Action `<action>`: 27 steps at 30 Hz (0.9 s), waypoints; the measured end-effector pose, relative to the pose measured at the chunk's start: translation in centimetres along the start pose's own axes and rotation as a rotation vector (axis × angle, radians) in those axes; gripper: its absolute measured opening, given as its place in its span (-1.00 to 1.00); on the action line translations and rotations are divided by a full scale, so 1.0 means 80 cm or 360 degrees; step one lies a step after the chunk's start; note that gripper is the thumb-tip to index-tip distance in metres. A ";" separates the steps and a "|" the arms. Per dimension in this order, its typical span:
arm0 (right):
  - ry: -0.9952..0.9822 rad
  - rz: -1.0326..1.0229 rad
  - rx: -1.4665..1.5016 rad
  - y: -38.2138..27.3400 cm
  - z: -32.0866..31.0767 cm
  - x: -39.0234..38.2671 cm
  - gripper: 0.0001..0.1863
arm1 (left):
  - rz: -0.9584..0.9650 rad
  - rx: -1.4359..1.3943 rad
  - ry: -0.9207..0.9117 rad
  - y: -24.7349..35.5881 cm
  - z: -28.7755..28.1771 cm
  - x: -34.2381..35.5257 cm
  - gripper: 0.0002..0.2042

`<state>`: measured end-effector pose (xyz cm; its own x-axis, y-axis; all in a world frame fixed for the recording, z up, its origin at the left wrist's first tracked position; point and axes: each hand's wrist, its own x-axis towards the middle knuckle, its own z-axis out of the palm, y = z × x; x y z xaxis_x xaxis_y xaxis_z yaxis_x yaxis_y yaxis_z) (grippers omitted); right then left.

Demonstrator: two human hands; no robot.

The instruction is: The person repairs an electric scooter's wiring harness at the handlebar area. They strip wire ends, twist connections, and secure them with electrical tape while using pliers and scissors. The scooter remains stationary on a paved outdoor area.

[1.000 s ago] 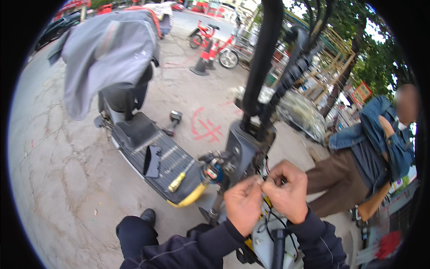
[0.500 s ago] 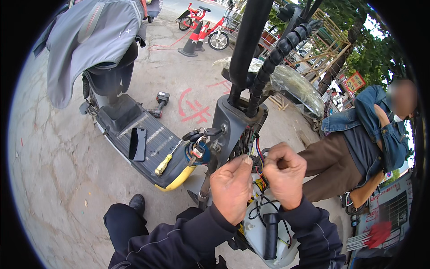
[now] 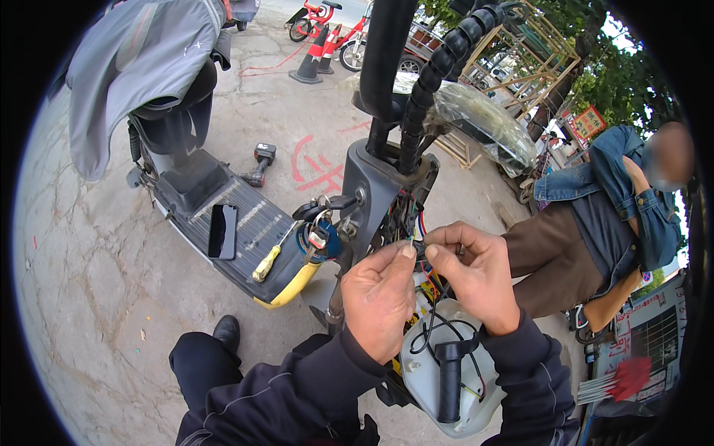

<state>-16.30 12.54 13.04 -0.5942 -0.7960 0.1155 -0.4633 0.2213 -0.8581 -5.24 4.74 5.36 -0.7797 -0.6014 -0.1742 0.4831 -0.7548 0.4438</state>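
Observation:
In front of the scooter's opened steering column [image 3: 354, 175], my left hand [image 3: 381, 301] pinches a thin wire with a pale end between thumb and forefinger. My right hand [image 3: 476, 271] is closed just beside it, thumb and forefinger pressed around something small and dark that I cannot make out. Red, blue and black wires [image 3: 422, 223] hang out of the column behind my fingertips. Below my hands, a black handlebar grip [image 3: 449, 383] with a thin cable lies in a white plastic cover [image 3: 422, 364].
On the footboard [image 3: 201, 195] lie a phone [image 3: 222, 232], a yellow-handled screwdriver [image 3: 266, 264] and a blue roll [image 3: 330, 244]. Keys [image 3: 317, 236] hang from the column. A cordless drill [image 3: 258, 165] is on the ground. A person [image 3: 576, 215] stands at right, arms folded.
My right hand has gone from a curled fist to a thumb-and-forefinger pinch, close to my left fingertips. My left hand keeps its pinch on the wire. The view has shifted slightly.

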 end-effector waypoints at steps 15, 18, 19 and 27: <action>-0.0133 0.0124 0.0243 0.005 0.001 0.005 -0.87 | 0.0076 0.0031 -0.0025 -0.004 -0.007 0.000 -0.71; -0.0113 0.0015 0.0217 0.008 0.007 0.003 -0.91 | 0.0119 0.0000 -0.0060 -0.005 -0.010 -0.001 -0.73; -0.0100 -0.0035 0.0201 0.009 0.009 0.003 -0.92 | 0.0118 0.0004 -0.0062 -0.005 -0.011 -0.001 -0.73; -0.0117 -0.0624 -0.0379 0.004 0.013 0.002 -0.96 | 0.0311 0.0178 -0.0103 -0.007 -0.017 0.004 -0.75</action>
<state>-15.85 11.90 12.28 -0.2997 -0.8813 0.3653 -0.7869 0.0119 -0.6169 -5.20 4.63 3.89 -0.7015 -0.7124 -0.0200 0.5830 -0.5897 0.5589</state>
